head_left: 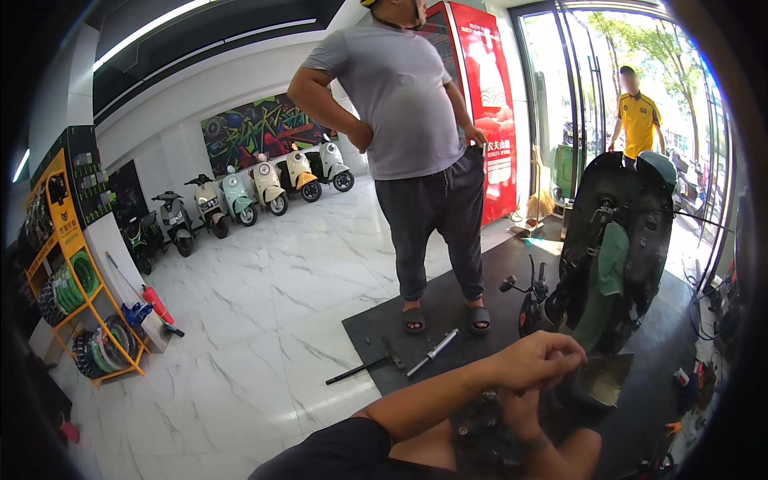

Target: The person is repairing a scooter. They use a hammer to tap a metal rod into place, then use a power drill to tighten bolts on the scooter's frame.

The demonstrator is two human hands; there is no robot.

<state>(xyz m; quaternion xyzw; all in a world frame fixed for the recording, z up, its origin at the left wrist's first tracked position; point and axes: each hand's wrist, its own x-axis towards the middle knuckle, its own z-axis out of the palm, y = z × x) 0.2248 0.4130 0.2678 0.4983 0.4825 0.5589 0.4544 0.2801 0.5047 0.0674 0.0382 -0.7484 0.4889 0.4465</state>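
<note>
Dark mat (502, 314), two rods (432, 353), left hand (544, 360) loosely curled, right hand (520, 410) obscured (grips unclear)

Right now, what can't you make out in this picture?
Right hand: head view, fingers mostly hidden behind the left hand; its grip can't be told.
Person in grey: head view, top of head cut off by the upper edge.
Small items, lower right: head view, too small to identify.

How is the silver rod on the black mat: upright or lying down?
Lying down: the silver rod stretches lengthwise along the black mat.
</note>
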